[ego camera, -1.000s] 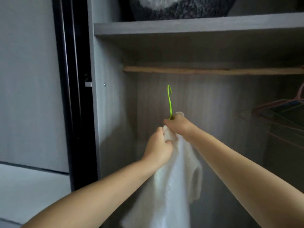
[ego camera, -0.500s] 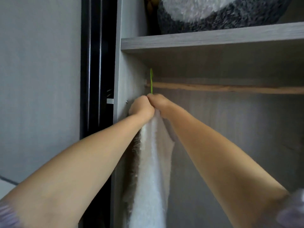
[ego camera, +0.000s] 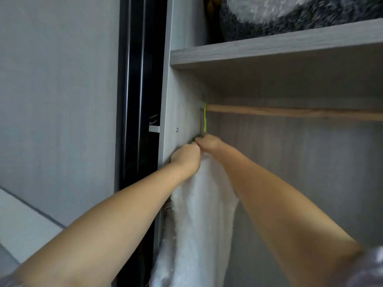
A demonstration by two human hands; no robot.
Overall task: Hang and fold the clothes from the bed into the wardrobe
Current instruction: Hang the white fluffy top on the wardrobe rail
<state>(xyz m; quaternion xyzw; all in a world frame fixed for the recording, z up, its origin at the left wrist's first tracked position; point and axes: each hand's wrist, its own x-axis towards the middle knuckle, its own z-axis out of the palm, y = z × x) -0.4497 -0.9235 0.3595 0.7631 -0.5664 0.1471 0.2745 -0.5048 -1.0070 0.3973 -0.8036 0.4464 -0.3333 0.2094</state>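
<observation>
A fluffy white garment (ego camera: 199, 214) hangs from a lime-green hanger (ego camera: 205, 118). The hanger's hook sits over the wooden rail (ego camera: 290, 111) at its far left end, against the wardrobe's side panel (ego camera: 182, 112). My left hand (ego camera: 185, 157) grips the top of the garment just below the hook. My right hand (ego camera: 208, 142) holds the garment's top at the base of the hook, touching my left hand. The hanger's body is hidden inside the garment.
A grey shelf (ego camera: 269, 48) runs above the rail and carries a dark grey and white fluffy item (ego camera: 290, 15). The black sliding-door track (ego camera: 136, 100) and a grey door panel (ego camera: 58, 100) stand to the left. The rail extends bare to the right.
Both hands raised the garment and carried it left; the green hook, free in the air a second ago, now sits over the rail's left end.
</observation>
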